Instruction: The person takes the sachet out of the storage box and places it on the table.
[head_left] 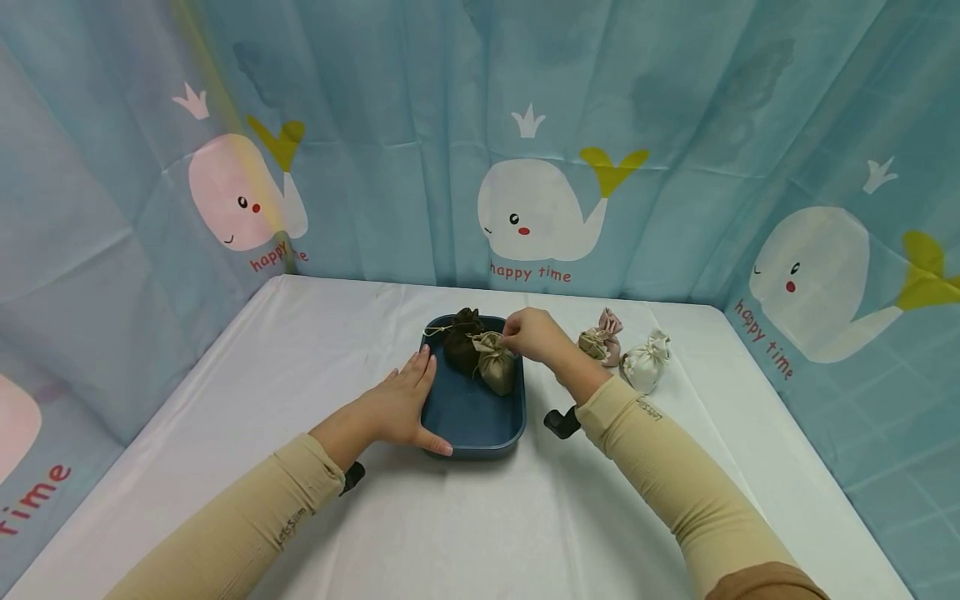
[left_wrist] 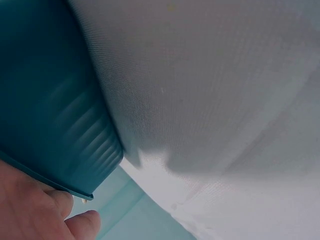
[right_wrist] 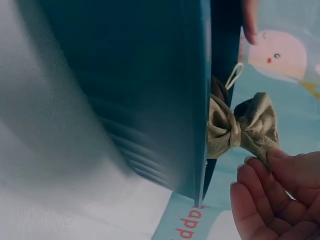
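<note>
1 white pouch and 1 pink pouch sit outside the tray.

Light-blue curtain along left, far and right sides, soft vertical folds. Printed on it: pink whale far left, white whale far middle, another white whale right; yellow tails, small crowns, red "happy time" lettering. Yellowish streak far left. White-covered worktop, faintly creased.
</note>
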